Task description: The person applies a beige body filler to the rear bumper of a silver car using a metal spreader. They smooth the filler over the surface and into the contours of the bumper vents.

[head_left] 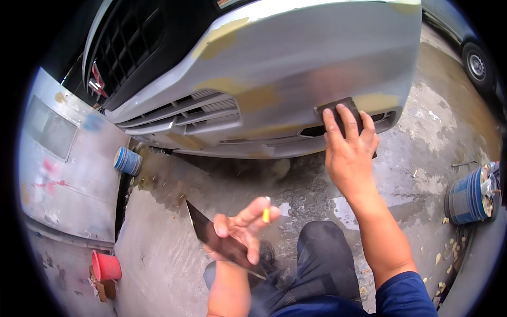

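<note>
A silver-grey car bumper (317, 53) with yellowish filler patches and slatted openings spans the upper view. My right hand (350, 150) presses a dark rectangular sheet (354, 105) flat against its right part, just above a lower slot, fingers over the sheet. My left hand (240, 230), blurred and lower in the middle, holds a thin dark rectangular sheet (200, 216) tilted below the bumper. A short yellow and white cigarette-like object (266, 214) sits between its upper fingers. My knee in dark trousers shows beneath.
A paint-marked pale panel (74, 185) stands at left, with a blue bucket (127, 160) and a red bucket (105, 264). A cluttered blue bucket (467, 195) is at right on wet, stained concrete (401, 179). Another vehicle's wheel (476, 66) shows upper right.
</note>
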Tool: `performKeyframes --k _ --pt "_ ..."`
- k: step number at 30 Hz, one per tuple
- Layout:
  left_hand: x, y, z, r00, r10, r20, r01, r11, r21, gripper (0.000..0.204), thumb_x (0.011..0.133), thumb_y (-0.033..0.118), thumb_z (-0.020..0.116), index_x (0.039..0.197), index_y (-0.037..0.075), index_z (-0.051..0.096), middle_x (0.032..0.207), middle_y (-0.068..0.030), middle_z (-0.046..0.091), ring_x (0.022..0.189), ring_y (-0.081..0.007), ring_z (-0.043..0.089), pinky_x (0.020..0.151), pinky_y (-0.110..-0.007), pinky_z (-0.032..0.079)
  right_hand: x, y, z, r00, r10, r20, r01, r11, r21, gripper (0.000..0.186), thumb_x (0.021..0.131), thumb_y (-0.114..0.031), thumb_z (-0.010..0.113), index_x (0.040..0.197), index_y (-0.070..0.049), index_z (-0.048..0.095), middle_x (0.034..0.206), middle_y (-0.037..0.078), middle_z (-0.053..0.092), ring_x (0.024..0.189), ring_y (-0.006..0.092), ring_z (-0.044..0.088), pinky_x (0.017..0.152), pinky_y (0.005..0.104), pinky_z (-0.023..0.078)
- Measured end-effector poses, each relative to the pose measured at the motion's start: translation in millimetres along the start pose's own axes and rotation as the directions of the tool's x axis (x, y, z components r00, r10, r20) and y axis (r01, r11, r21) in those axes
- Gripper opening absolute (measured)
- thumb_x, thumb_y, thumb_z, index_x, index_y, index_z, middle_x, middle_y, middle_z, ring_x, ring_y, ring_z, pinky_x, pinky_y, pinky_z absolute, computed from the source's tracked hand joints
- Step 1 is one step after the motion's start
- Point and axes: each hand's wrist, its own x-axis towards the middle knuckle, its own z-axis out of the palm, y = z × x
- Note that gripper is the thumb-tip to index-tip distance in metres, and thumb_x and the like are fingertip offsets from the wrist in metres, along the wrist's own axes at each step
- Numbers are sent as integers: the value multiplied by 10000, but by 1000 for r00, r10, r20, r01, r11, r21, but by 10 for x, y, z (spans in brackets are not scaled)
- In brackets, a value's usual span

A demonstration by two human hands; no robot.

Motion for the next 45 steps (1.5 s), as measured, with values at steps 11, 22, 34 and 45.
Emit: performKeyframes --k 11,22,34,45 --pt "-196 465 -801 797 190 -573 112 886 450 576 857 39 523 1423 -6 424 1425 -282 477 1390 -444 394 1152 -513 360 41 -58 -87 1000 11 -3 -11 1000 11 471 780 -86 650 1249 -121 625 1362 80 500 1207 433 429 873 526 385" --pt "-307 550 -1166 688 183 -703 238 858 455 548 865 58 498 1407 9 435 1364 -194 559 1265 -324 552 1094 -456 433 -158 -228 -111 979 42 200 -29 997 -68 448 824 -95 660 1269 -126 616 1373 87 489 1211 430 419 913 525 378" --pt "-230 573 -1276 595 186 -782 316 840 440 400 873 36 488 1269 15 543 1238 -117 627 1145 -258 614 1014 -428 480 -126 -293 62 996 4 92 -1 999 -32 529 739 -63 632 1266 -106 622 1376 104 487 1203 441 424 861 533 379" --pt "-209 514 -1347 588 168 -791 351 828 438 405 868 30 498 1269 12 544 1232 -116 631 1140 -256 617 1006 -426 480 21 -274 39 999 4 -34 -4 1000 -6 493 784 -96 625 1276 -112 605 1381 103 486 1221 434 413 879 533 383"
